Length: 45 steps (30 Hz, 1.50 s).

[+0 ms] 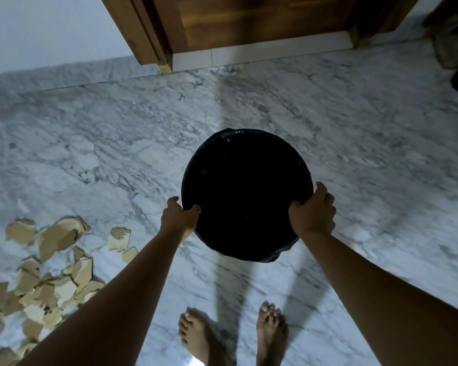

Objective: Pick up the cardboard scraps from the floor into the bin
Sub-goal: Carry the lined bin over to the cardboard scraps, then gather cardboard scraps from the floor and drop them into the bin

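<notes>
The torn tan cardboard scraps point(51, 273) lie heaped at the person's lower left, near the round black bag-lined bin point(249, 133). The left hand point(180, 217) and right hand point(313, 215) each clutch its near rim (apparently positioning it). Next, it likely needs setting beside the pile. Grey-veined white marble floor point(117, 143) runs to a brown wooden door point(249, 19).

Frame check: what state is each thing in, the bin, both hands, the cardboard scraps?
bin: open-topped, black-lined, held at its rim; inside too dark to read.
left hand: grips the bin's left rim.
right hand: grips the bin's right rim.
cardboard scraps: lying scattered on the floor, left of the bin.
</notes>
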Tool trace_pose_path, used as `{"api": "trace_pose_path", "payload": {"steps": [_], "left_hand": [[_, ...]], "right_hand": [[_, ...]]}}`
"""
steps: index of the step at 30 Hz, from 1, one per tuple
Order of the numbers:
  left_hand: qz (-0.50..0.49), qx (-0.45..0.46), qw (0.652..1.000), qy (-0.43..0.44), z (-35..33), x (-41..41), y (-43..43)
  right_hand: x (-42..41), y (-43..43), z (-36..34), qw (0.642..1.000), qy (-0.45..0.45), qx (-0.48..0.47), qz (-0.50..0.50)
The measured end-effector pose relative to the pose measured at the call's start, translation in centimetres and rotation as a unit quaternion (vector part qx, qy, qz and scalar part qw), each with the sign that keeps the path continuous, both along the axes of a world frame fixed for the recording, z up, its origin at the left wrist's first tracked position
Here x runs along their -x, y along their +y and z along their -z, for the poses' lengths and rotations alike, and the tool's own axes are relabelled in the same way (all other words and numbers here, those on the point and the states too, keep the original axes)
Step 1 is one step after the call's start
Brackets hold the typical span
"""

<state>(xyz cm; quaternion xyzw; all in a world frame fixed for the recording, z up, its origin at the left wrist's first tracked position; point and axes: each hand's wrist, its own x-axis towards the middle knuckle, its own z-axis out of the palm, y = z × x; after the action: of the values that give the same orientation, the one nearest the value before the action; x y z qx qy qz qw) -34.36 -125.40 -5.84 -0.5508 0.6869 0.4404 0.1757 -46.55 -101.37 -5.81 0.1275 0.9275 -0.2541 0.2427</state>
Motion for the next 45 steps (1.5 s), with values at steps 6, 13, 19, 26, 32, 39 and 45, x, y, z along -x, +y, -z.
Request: {"api": "trace_pose_path", "payload": {"steps": [6, 13, 19, 26, 32, 39, 45], "left_hand": [[0.005, 0.028, 0.999, 0.025, -9.2, -2.0, 0.9], [-0.030, 0.075, 0.996, 0.025, -24.3, -14.2, -0.3], [-0.123, 0.099, 0.987, 0.001, -33.3, -29.1, -0.9], [-0.197, 0.087, 0.976, -0.022, -36.7, -48.7, 3.6], [-0.206, 0.084, 0.975, -0.030, -34.9, -63.8, 8.5], [-0.256, 0.044, 0.964, -0.051, -25.9, -74.9, 12.8], [-0.335, 0.027, 0.937, -0.090, -13.1, -82.5, 16.1]], "right_hand": [[-1.8, -2.1, -7.8, 0.983, -0.017, 0.051, -0.177], [-8.7, -9.5, -22.2, 0.904, -0.092, 0.068, -0.412], [-20.3, -14.7, -31.6, 0.799, -0.078, 0.043, -0.595], [-37.7, -15.5, -35.8, 0.701, -0.064, 0.051, -0.708], [-50.9, -13.8, -34.3, 0.653, -0.062, 0.026, -0.755], [-62.9, -13.6, -25.1, 0.594, -0.086, 0.005, -0.800], [-71.3, -13.8, -11.0, 0.501, -0.105, -0.044, -0.858]]}}
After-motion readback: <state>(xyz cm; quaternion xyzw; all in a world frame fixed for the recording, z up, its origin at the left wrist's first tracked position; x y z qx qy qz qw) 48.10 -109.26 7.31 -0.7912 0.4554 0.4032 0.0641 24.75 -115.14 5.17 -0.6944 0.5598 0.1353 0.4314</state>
